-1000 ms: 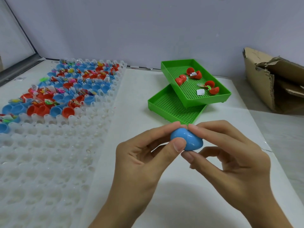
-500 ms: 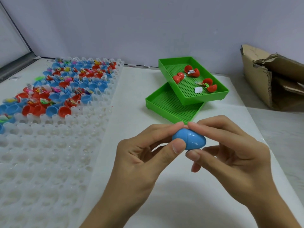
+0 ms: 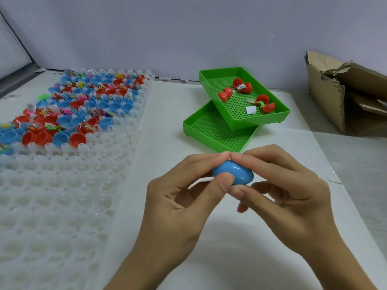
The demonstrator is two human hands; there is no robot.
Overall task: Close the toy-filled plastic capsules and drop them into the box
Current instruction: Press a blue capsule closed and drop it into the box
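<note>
The blue egg-shaped plastic capsule (image 3: 235, 173) is held above the white table (image 3: 167, 114), in front of the person and between both hands. Its two halves meet at a visible seam and appear joined.

The left hand (image 3: 178, 197) pinches the capsule's left half: the thumb presses on the near side and the index finger lies over the top. The right hand (image 3: 287, 191) pinches the right half in the same manner, thumb below and index finger above. The two index fingertips touch each other over the capsule. Each grip is thus closed on the capsule, not spread.

On the left of the table lies a translucent white plastic tray with round pockets (image 3: 62, 195). Its far rows hold open red and blue capsule halves with small toys (image 3: 79, 107); its near rows are unfilled.

Beyond the hands, two green perforated plastic trays are stacked askew. The upper green tray (image 3: 222, 74) carries several open red capsules (image 3: 243, 85) and a small white slip. The lower green tray (image 3: 219, 132) protrudes toward the hands.

The brown corrugated cardboard box (image 3: 326, 97) stands at the right edge of the table, well apart from the capsule, with its flaps torn.
</note>
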